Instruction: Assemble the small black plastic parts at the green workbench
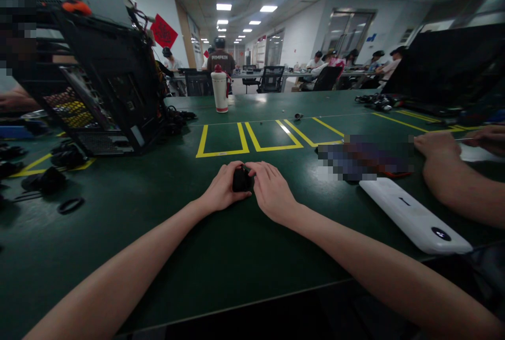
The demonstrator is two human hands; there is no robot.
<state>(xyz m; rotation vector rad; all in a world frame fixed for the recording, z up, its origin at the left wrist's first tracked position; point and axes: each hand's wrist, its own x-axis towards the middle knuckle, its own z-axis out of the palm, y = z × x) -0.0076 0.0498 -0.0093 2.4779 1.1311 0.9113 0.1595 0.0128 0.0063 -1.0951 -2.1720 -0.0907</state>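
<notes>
In the head view, a small dark object (pixel 241 180) with a blocky outline is between my hands, above the green table; its exact kind is too dark to tell. My left hand (pixel 223 188) is closed round its left side, fingers over the top and thumb beneath. On the other side, my right hand (pixel 273 191) has its fingers bent and pressed together, with the tips at the object's upper right edge. Its thumb is mostly hidden, and what it pinches there cannot be made out.
An open black computer case (pixel 98 82) stands left, with black cables (pixel 69 153) and a black ring (pixel 71 205) nearby. Yellow tape (pixel 223 153) marks the table (pixel 189 287). A white bottle (pixel 220 90) stands behind, a white device (pixel 414 215) right, beside another person's hand (pixel 440 145).
</notes>
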